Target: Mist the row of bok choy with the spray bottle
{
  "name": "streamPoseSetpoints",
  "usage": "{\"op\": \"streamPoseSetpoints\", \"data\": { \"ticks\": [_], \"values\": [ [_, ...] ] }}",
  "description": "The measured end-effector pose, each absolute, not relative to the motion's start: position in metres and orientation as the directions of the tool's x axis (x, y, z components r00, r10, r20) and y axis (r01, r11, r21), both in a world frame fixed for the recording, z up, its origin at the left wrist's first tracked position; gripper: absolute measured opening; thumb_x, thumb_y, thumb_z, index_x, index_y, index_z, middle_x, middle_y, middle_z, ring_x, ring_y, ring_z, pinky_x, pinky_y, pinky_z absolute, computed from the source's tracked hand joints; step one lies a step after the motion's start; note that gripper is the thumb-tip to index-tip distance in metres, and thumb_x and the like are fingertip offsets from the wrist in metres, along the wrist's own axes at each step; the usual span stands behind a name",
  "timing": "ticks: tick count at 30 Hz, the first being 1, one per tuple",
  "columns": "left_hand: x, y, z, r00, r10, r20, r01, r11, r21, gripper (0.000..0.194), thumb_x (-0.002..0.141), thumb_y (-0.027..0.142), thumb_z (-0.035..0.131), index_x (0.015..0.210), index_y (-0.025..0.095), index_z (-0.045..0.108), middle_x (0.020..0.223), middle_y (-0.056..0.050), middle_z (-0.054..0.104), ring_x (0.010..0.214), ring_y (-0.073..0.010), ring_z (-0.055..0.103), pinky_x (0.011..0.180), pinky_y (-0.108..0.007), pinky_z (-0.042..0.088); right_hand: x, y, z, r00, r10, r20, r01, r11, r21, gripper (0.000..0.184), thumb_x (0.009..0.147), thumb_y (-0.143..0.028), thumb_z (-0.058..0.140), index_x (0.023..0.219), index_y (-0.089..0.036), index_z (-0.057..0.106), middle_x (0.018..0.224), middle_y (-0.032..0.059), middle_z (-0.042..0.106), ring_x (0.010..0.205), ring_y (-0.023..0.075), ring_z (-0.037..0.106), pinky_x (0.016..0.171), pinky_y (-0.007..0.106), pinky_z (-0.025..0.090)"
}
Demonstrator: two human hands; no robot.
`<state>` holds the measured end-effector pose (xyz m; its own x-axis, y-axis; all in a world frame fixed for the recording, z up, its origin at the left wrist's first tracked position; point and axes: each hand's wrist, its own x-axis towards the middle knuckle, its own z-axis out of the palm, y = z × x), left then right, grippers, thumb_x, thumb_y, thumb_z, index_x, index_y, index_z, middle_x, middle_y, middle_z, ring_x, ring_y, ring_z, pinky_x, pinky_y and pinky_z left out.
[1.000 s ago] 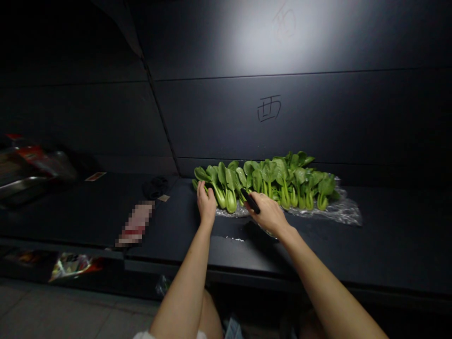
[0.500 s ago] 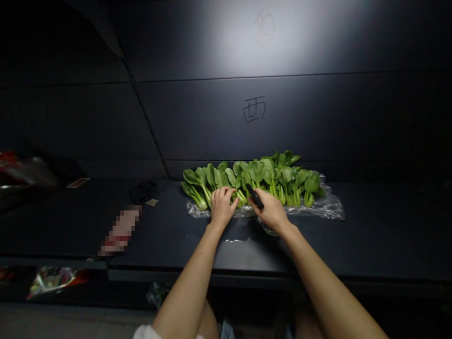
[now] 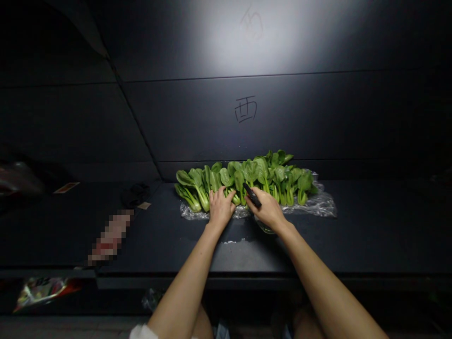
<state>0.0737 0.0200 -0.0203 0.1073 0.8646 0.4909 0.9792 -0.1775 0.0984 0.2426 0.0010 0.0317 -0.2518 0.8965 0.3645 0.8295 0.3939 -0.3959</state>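
Note:
A row of green bok choy (image 3: 201,193) lies on crumpled clear plastic (image 3: 323,205) along the back of a dark shelf, leaves toward the back panel. My left hand (image 3: 221,207) rests on the stems left of the middle, its fingers spread apart over them. Just to the right, my right hand (image 3: 269,209) is closed around what looks like a spray bottle (image 3: 253,196). The bottle's black head points up and left over the stems. Most of its clear body is hidden beneath my palm.
Small wet spots (image 3: 235,242) glisten on the shelf (image 3: 226,259) in front. A blurred-out flat item (image 3: 111,238), a small card (image 3: 144,205) and a dark bundle (image 3: 136,194) lie to the left. Packaged goods (image 3: 44,289) sit on a lower level. The back panel (image 3: 300,117) bears handwritten marks.
The view has swung slightly right, so the shelf and bok choy appear further left. My left fingers have spread more over the stems. My right hand keeps its grip on the spray bottle.

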Motion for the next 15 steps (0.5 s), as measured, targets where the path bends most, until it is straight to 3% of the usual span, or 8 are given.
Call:
{"op": "streamPoseSetpoints", "data": {
  "ticks": [4, 8, 12, 15],
  "values": [
    [0.078, 0.02, -0.016, 0.007, 0.865, 0.502, 0.983, -0.098, 0.154, 0.033, 0.087, 0.037, 0.052, 0.115, 0.026, 0.064, 0.125, -0.012, 0.055, 0.116, -0.0282, 0.053, 0.111, -0.052, 0.025, 0.242, 0.0, 0.031, -0.26, 0.889, 0.376, 0.825, 0.407, -0.392, 0.021, 0.092, -0.036, 0.046, 0.099, -0.021, 0.058, 0.093, 0.0069, 0.069, 0.085, 0.0209, 0.064, 0.069, 0.026, 0.039],
    [0.088, 0.019, -0.013, -0.027, 0.87, 0.493, 0.99, -0.046, 0.135, 0.054, 0.076, 0.056, 0.062, 0.116, 0.019, 0.061, 0.124, -0.017, 0.055, 0.112, -0.0333, 0.055, 0.11, -0.058, 0.023, 0.242, -0.001, 0.033, -0.266, 0.891, 0.368, 0.824, 0.408, -0.392, 0.02, 0.092, -0.035, 0.047, 0.099, -0.02, 0.058, 0.093, 0.0073, 0.069, 0.085, 0.0202, 0.064, 0.069, 0.025, 0.039],
    [0.087, 0.021, -0.015, -0.029, 0.87, 0.493, 0.993, -0.032, 0.115, 0.048, 0.076, 0.042, 0.065, 0.118, 0.019, 0.058, 0.124, -0.016, 0.055, 0.111, -0.0316, 0.055, 0.11, -0.055, 0.025, 0.242, 0.0, 0.034, -0.259, 0.895, 0.364, 0.826, 0.401, -0.397, 0.021, 0.092, -0.035, 0.045, 0.098, -0.02, 0.059, 0.093, 0.0071, 0.069, 0.084, 0.0199, 0.064, 0.068, 0.025, 0.039],
    [0.08, 0.025, -0.017, -0.021, 0.866, 0.5, 0.984, -0.07, 0.162, 0.045, 0.079, 0.027, 0.061, 0.123, 0.02, 0.057, 0.123, -0.014, 0.055, 0.113, -0.0288, 0.055, 0.11, -0.051, 0.028, 0.242, 0.0, 0.034, -0.261, 0.896, 0.359, 0.827, 0.399, -0.397, 0.021, 0.092, -0.036, 0.046, 0.098, -0.02, 0.059, 0.093, 0.0069, 0.07, 0.084, 0.0202, 0.064, 0.068, 0.026, 0.038]
  ]
}}
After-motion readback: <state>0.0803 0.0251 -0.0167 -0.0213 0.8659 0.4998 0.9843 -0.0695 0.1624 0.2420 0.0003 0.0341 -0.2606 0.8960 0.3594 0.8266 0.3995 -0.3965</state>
